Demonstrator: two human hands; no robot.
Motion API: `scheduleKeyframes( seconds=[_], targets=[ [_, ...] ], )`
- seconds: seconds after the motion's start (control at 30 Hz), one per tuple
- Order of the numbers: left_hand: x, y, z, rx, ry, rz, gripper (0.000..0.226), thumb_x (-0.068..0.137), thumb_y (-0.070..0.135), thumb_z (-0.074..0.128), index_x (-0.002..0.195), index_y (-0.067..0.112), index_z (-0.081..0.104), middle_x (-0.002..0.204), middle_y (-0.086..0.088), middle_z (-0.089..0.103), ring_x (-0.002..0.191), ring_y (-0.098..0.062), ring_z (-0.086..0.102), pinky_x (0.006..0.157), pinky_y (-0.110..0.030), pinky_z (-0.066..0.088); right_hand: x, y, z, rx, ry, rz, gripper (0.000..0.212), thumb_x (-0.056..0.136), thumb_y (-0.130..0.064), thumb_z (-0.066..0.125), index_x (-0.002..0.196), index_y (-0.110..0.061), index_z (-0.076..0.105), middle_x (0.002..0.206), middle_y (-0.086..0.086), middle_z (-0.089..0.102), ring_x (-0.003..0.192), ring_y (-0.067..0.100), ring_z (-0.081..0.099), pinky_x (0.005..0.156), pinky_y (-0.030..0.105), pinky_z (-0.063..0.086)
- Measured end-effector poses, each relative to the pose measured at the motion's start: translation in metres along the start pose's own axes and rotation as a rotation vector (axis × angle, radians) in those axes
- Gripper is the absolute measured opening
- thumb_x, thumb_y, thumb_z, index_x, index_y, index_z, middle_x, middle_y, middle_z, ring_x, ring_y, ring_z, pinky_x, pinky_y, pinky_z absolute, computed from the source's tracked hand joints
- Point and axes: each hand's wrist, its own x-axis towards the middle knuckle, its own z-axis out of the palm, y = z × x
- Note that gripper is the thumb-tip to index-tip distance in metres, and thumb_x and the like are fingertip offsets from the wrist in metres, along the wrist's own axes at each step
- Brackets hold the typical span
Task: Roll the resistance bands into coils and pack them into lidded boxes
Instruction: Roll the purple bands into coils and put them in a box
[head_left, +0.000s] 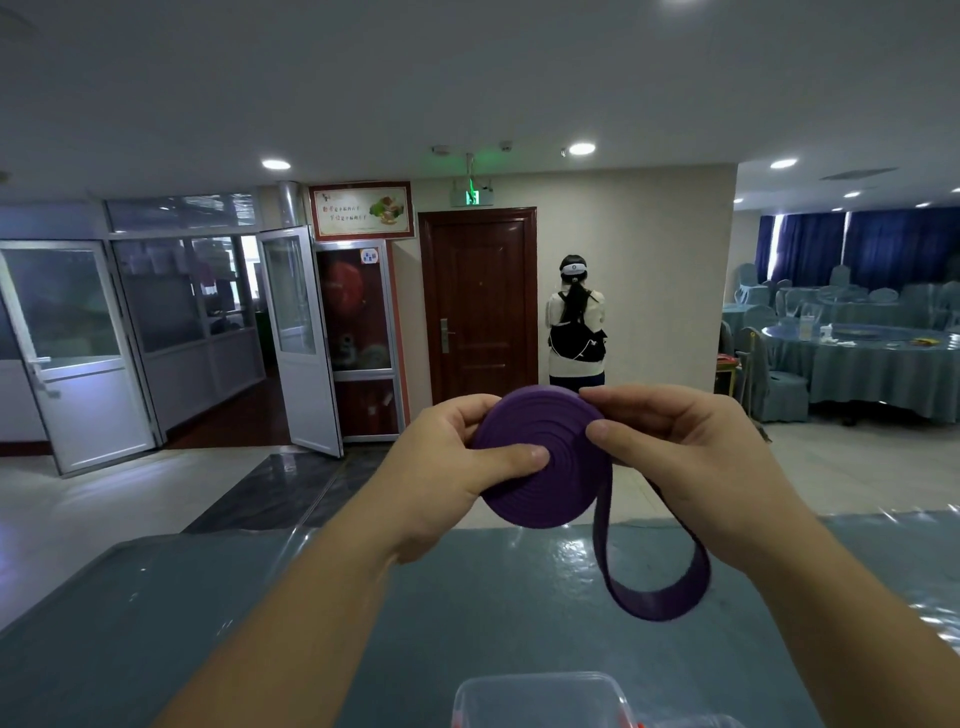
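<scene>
Holding: both hands keep a purple band (540, 457) raised above the near table (156, 623), in front of the chest
Coil: most of the band is wound into a flat disc whose spiral turns face the camera; the disc stands roughly upright, tilted slightly back
Left hand (447, 467): clamped on the coil's left side, thumb laid across the front face near the centre, fingers curled behind the rim
Right hand (691, 447): pinching the coil's upper right edge, thumb on the front, forefinger on the top rim, the other fingers curled behind
Tail: the unwound end leaves the coil at its lower right, hangs down in a loop and rises again behind the right palm; whether the loop touches the table cannot be told
Table: covered in a glossy blue-grey sheet that mirrors the ceiling lights
Box (540, 699): clear plastic, at the bottom edge just in front of the body, only its far rim in view; something red shows beside it, too cropped to tell
Door (480, 306): dark wood, closed, in the far wall behind the coil
Person (575, 322): stands with their back turned, just right of the door, carrying a black bag
Round table (878, 364): well apart at the right, draped in blue cloth, with covered chairs around it
</scene>
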Motion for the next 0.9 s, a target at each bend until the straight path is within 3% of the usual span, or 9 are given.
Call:
scheduleKeyframes(
  seconds=[0.1,0.27,0.43,0.53,0.73,0.9],
  targets=[
    [0.0006,-0.0029,0.0040,-0.070,0.031,-0.021,0.049,0.072,0.014,0.091,0.118,0.015,0.073,0.111,-0.011,0.079,0.105,-0.030,0.076,0.098,-0.054,0.059,0.0012,0.0006,-0.0011,0.009,-0.015,0.006,0.031,0.086,-0.007,0.075,0.114,-0.020,0.077,0.106,0.000,0.082,0.101,0.018,0.078,0.086,0.029,0.062],
    [-0.0002,0.0029,0.0010,0.054,-0.036,-0.013,0.041,0.082,0.005,0.084,0.119,0.020,0.073,0.106,-0.005,0.080,0.100,-0.023,0.078,0.092,-0.045,0.063,0.0007,0.0023,-0.0016,-0.074,-0.029,0.013,0.030,0.086,-0.006,0.077,0.110,-0.024,0.078,0.103,-0.003,0.082,0.100,0.016,0.078,0.087,0.031,0.062],
    [-0.0004,-0.0001,0.0042,-0.116,0.038,-0.035,0.050,0.073,0.014,0.086,0.121,0.015,0.072,0.113,-0.011,0.078,0.106,-0.031,0.076,0.097,-0.054,0.060,0.0001,0.0055,-0.0035,0.063,-0.019,0.020,0.036,0.082,-0.013,0.073,0.118,-0.018,0.075,0.106,0.004,0.082,0.099,0.022,0.079,0.081,0.029,0.063],
    [-0.0003,0.0028,0.0031,-0.043,-0.002,-0.047,0.043,0.080,0.004,0.084,0.120,0.014,0.072,0.110,-0.010,0.079,0.103,-0.029,0.077,0.094,-0.050,0.062,-0.0007,0.0061,-0.0036,0.002,-0.033,0.016,0.032,0.087,-0.004,0.074,0.114,-0.021,0.077,0.104,0.000,0.082,0.099,0.019,0.079,0.080,0.027,0.062],
    [0.0012,0.0010,0.0041,-0.163,0.037,-0.030,0.047,0.073,0.013,0.084,0.119,0.012,0.073,0.111,-0.013,0.079,0.105,-0.032,0.076,0.095,-0.051,0.060,-0.0004,0.0077,0.0005,0.088,0.016,0.000,0.039,0.078,-0.017,0.074,0.117,-0.018,0.076,0.106,0.003,0.082,0.101,0.020,0.078,0.083,0.029,0.062],
    [0.0020,0.0003,-0.0020,-0.061,-0.034,-0.058,0.055,0.070,0.011,0.088,0.122,0.011,0.072,0.113,-0.014,0.078,0.105,-0.033,0.076,0.098,-0.053,0.059,-0.0018,0.0096,0.0016,0.006,-0.007,0.008,0.032,0.085,-0.005,0.076,0.112,-0.021,0.078,0.103,0.000,0.082,0.098,0.018,0.079,0.083,0.028,0.063]
  ],
)
